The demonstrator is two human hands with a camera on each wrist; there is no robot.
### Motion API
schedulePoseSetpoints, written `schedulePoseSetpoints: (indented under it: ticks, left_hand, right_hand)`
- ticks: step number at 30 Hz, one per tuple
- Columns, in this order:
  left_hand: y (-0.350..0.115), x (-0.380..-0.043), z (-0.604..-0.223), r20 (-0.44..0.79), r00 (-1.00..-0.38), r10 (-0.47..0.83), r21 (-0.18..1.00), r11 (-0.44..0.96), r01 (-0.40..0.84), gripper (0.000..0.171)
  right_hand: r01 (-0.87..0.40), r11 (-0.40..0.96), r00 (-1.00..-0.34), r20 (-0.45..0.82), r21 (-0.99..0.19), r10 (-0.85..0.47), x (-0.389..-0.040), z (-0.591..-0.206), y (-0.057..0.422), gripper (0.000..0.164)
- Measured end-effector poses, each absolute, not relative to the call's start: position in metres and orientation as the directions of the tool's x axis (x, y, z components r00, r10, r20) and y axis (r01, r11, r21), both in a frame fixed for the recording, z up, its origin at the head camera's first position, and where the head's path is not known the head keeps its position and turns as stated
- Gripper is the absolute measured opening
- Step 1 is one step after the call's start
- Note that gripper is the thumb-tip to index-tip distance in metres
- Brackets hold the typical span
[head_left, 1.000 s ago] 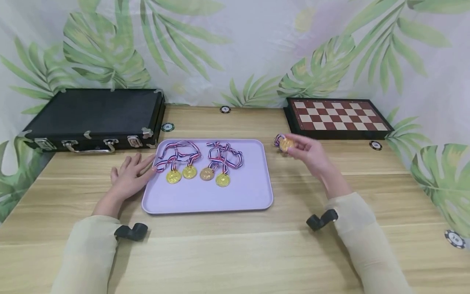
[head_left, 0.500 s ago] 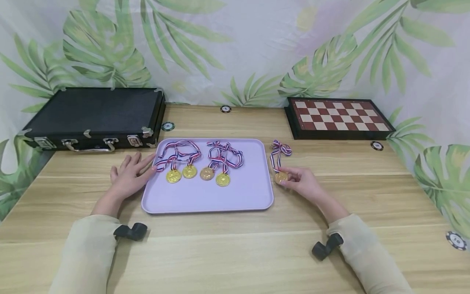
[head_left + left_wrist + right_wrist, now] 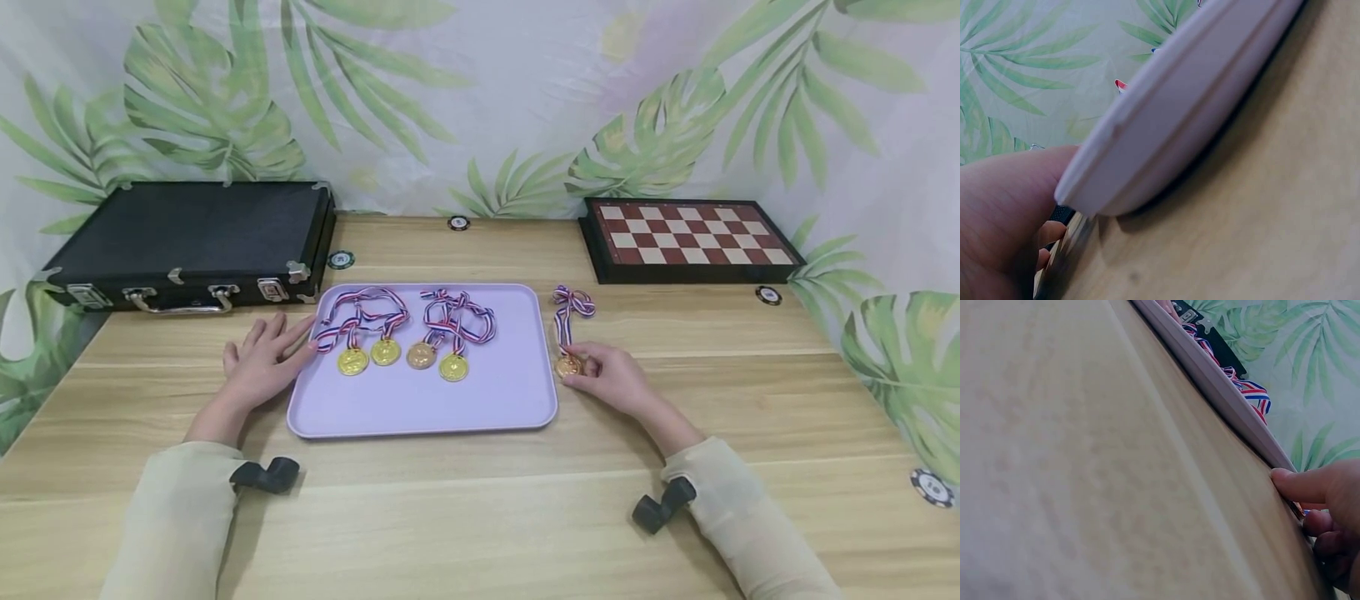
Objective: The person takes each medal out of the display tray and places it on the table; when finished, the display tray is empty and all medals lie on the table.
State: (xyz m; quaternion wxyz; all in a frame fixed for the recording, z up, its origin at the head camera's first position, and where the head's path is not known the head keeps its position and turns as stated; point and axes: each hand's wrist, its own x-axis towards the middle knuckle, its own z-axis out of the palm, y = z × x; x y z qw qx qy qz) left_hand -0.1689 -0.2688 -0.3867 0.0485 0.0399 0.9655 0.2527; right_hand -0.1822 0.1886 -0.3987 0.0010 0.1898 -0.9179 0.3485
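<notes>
We count four medals [image 3: 422,356] on the tray [image 3: 420,410]; the fifth medal [image 3: 566,367] — pinched in the right hand [image 3: 613,378] — lies just beside it, not yet aboard. The left hand [image 3: 262,365], fingers spread, touches the tray's edge.

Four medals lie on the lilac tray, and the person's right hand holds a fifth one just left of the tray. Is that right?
Not quite: the head view shows the fifth medal just right of the lilac tray, not left. The right hand does hold it, and four medals lie on the tray.
</notes>
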Motion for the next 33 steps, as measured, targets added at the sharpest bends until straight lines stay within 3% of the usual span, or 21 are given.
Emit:
schedulePoseSetpoints:
  ticks: [7,11,16,20,27,33]
  left_hand:
    - [-0.269,-0.169,-0.385,-0.074,-0.992,0.104,0.489,0.871,0.054,0.060]
    - [-0.269,-0.170,-0.385,-0.077,-0.991,0.106,0.488,0.871,0.055,0.060]
    - [-0.269,-0.169,-0.386,-0.085,-0.991,0.099,0.493,0.869,0.045,0.060]
    - [-0.269,-0.168,-0.388,-0.056,-0.995,0.088,0.502,0.863,0.048,0.058]
    - [-0.268,-0.168,-0.389,0.007,-0.998,0.065,0.519,0.853,0.059,0.055]
    - [-0.267,-0.167,-0.389,0.045,-0.998,0.037,0.517,0.854,0.055,0.053]
  right_hand:
    - [-0.252,0.577,-0.951,0.089,-0.777,-0.294,-0.185,-0.381,0.183,0.051]
    - [-0.312,0.483,-0.926,0.148,-0.818,-0.347,-0.182,-0.363,0.156,0.048]
    - [-0.419,0.449,-0.836,0.142,-0.789,-0.531,-0.179,-0.358,0.106,0.046]
    - [-0.490,0.490,-0.791,0.132,-0.721,-0.597,-0.182,-0.367,0.077,0.047]
    - [-0.474,0.669,-0.851,0.103,-0.573,-0.515,-0.183,-0.385,0.058,0.051]
    - [-0.478,0.709,-0.867,0.145,-0.519,-0.478,-0.182,-0.392,0.054,0.051]
